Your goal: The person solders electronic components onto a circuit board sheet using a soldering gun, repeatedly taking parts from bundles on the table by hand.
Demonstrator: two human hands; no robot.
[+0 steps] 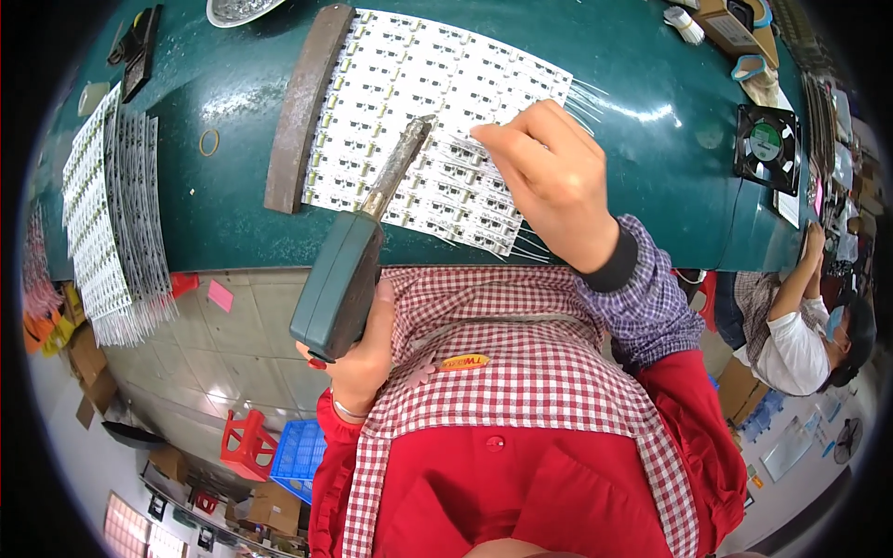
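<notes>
My left hand (pixel 363 358) is wrapped round the grip of a dark green soldering gun (pixel 337 279). Its long metal barrel slants up and to the right, with the tip over a white circuit board panel (pixel 409 84). Rows of small dark and yellowish parts cover the panel, and thin white wires stick out along its right edge. Above the panel's right part my right hand (pixel 558 177) is closed in a pinch, fingertips a little right of the gun's tip. Whatever lies between those fingers is too small to make out. A brown metal bar (pixel 302 121) rests along the panel's left edge.
At the left, stacked wired board panels (pixel 102 205) overhang the green table's (pixel 651 139) near edge. A rubber band (pixel 208 142), a tape roll (pixel 93 98) and a metal bowl (pixel 237 7) lie about. A black fan (pixel 767 149) stands right; beyond it sits another person (pixel 791 344).
</notes>
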